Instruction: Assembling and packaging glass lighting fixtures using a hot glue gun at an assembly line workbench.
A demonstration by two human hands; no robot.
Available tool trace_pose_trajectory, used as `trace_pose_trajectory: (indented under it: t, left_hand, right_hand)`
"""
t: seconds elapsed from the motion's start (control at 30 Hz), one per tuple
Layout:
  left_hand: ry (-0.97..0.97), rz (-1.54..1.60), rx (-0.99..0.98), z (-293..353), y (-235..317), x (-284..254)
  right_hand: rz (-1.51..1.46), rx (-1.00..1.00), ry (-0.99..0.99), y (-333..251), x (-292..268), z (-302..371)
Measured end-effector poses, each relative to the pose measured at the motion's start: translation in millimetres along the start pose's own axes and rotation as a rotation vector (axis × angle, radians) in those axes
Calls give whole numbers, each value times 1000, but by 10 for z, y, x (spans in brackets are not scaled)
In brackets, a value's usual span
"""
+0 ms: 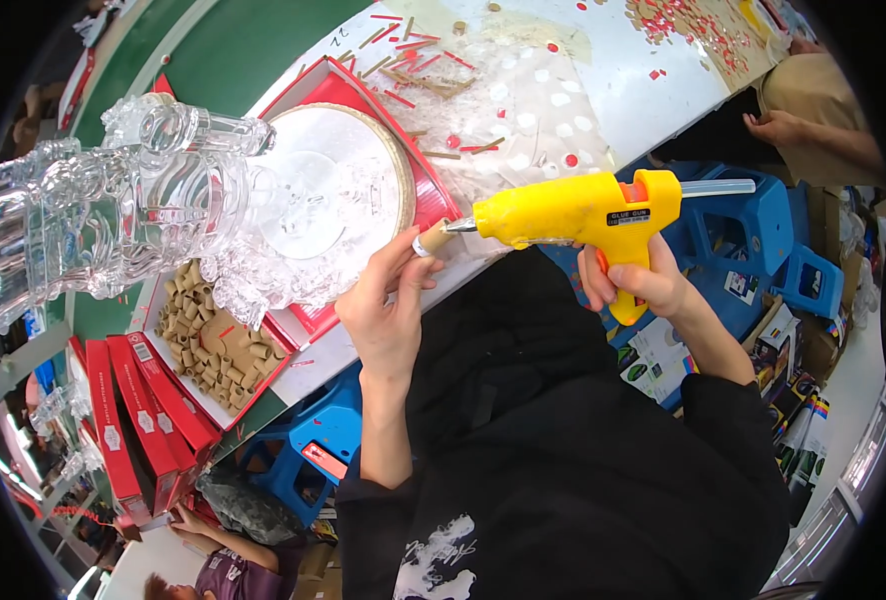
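Observation:
My left hand (388,300) pinches a short brown cardboard tube (431,239) with a white band near one end, between thumb and fingertips. My right hand (655,285) is wrapped round the handle of a yellow hot glue gun (563,212), fingers by its orange trigger. The gun lies level, its metal nozzle (461,227) pointing left at the tube's end and seeming to touch it. A clear glue stick (718,187) sticks out of its back. Just beyond my left hand, a round clear-topped piece with a tan rim (403,165) sits in a red box (428,190).
Clear plastic pieces (178,190) are heaped at the left. An open box (238,415) holds many cardboard tubes (213,335), beside several red boxes (118,430). Red and brown strips (403,60) litter the table. Blue stools (738,225) stand below its edge; other people are nearby.

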State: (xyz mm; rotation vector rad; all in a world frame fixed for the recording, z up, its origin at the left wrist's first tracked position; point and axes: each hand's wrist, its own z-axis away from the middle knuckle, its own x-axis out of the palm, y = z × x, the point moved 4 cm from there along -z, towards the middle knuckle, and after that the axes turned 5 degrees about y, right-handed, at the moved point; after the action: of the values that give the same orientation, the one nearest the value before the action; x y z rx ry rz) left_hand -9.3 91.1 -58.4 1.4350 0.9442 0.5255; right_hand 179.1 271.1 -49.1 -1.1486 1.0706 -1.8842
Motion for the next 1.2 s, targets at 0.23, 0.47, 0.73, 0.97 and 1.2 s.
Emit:
trace_pose_trajectory:
  t: [0.23, 0.47, 0.73, 0.97, 1.2]
  left_hand:
    - [-2, -11, -10, 12, -16, 0]
    - [14, -15, 0, 11, -2, 2]
    - [6, -119, -25, 20, 111, 2]
    - [-50, -407, -69, -106, 331, 76]
    - [-287, -788, 10, -254, 425, 216]
  right_hand:
    - [61, 18, 46, -27, 68, 60]
    - [181, 34, 51, 2, 68, 130]
    - [190, -199, 221, -134, -257, -240]
    - [317, -346, 354, -141, -598, -883]
    - [279, -322, 358, -63, -618, -898]
